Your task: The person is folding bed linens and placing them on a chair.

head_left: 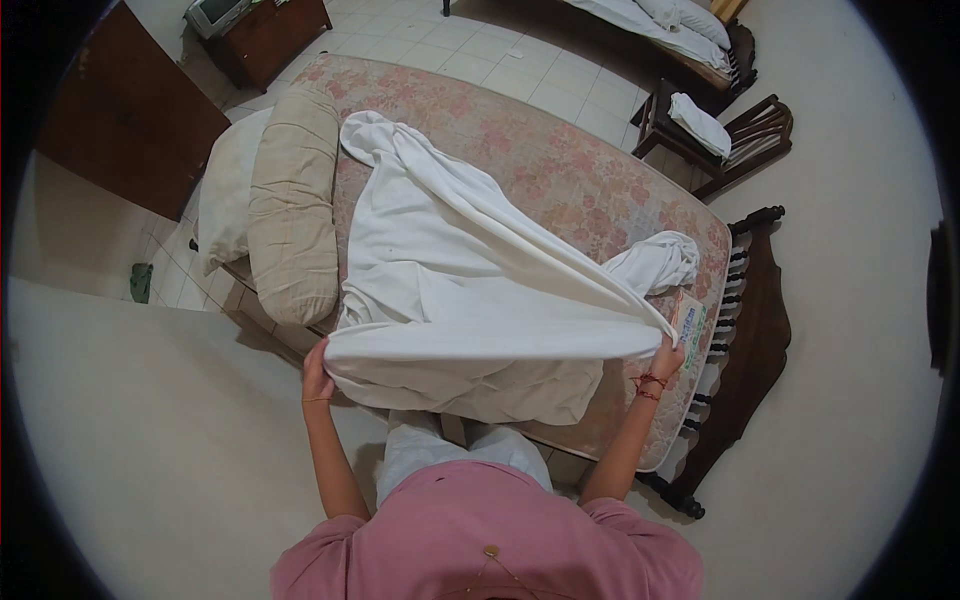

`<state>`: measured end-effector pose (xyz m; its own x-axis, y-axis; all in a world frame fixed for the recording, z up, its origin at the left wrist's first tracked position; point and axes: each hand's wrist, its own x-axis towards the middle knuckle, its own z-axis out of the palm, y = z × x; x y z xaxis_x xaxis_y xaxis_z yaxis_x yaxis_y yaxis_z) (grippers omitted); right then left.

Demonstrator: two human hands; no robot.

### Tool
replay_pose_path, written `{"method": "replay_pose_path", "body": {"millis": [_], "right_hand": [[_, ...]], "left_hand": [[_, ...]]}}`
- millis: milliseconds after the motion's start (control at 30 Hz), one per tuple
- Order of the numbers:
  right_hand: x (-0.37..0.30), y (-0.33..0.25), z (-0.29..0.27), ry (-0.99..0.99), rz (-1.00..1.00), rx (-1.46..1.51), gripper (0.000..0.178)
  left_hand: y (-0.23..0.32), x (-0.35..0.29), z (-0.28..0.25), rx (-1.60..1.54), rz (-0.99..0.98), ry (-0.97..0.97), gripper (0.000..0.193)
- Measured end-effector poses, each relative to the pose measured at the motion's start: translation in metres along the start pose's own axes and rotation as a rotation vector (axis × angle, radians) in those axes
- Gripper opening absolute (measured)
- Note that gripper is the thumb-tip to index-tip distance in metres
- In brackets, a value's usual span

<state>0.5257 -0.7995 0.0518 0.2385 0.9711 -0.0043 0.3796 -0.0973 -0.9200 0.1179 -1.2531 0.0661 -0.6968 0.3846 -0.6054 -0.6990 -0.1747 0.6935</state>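
Observation:
A white bed sheet (480, 300) lies partly spread and rumpled over a pink floral mattress (590, 175). My left hand (317, 372) is closed on its near left corner, at the mattress's near edge. The near right corner is gripped by my right hand (667, 357), with red strings round the wrist. Between both hands the sheet's edge is drawn out nearly straight, and a fold of cloth hangs below it. At the far left, one end of the sheet is bunched near the pillows; another bunch lies to the right.
A beige bolster (295, 205) and a pale pillow (235, 190) rest at the mattress's left end. The dark wooden bed frame (745, 340) rises on the right. Beside my right hand lies a printed packet (690, 325). A wooden chair (735, 145) holding white cloth stands beyond.

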Motion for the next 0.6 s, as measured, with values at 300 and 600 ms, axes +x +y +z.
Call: {"method": "replay_pose_path", "body": {"millis": [300, 600], "right_hand": [[-0.003, 0.037, -0.011, -0.291, 0.003, -0.002, 0.020], [-0.041, -0.045, -0.016, -0.402, -0.170, -1.179, 0.023]], "left_hand": [[0.027, -0.003, -0.044, 0.863, -0.018, 0.159, 0.041], [0.008, -0.001, -0.075, 1.605, 0.011, 0.145, 0.033]]}}
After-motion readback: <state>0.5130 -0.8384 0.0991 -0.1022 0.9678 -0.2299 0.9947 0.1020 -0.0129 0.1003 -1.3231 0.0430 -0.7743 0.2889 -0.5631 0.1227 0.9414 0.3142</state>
